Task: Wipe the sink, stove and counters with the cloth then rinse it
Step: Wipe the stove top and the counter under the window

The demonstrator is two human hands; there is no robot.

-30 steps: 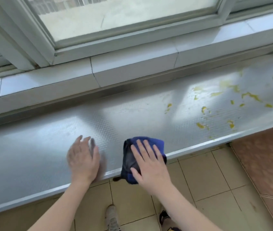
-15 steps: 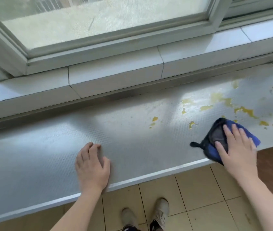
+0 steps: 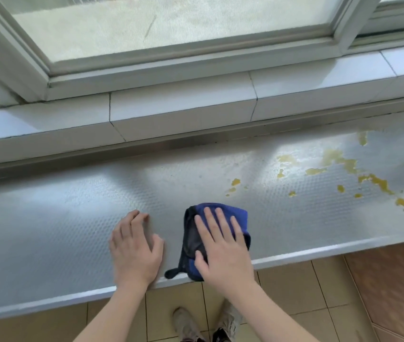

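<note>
A blue and black cloth [image 3: 239, 215] lies folded on the textured metal counter [image 3: 72, 213], near its front edge. My right hand [image 3: 220, 245] presses flat on the cloth with straight fingers. My left hand [image 3: 134, 248] rests on the bare counter just left of the cloth, fingers slightly bent, holding nothing. Yellow stains [image 3: 373, 180] are smeared over the counter's right part, beyond the cloth.
A white tiled ledge [image 3: 183, 107] and a window frame [image 3: 196, 67] run along the back of the counter. Below the front edge lie beige floor tiles [image 3: 292, 287] and my shoes [image 3: 186, 324]. A reddish-brown surface [image 3: 393, 287] is at lower right.
My right hand has slid the cloth back left from the stained area to just beside my left hand. My left hand has stayed on the counter.
</note>
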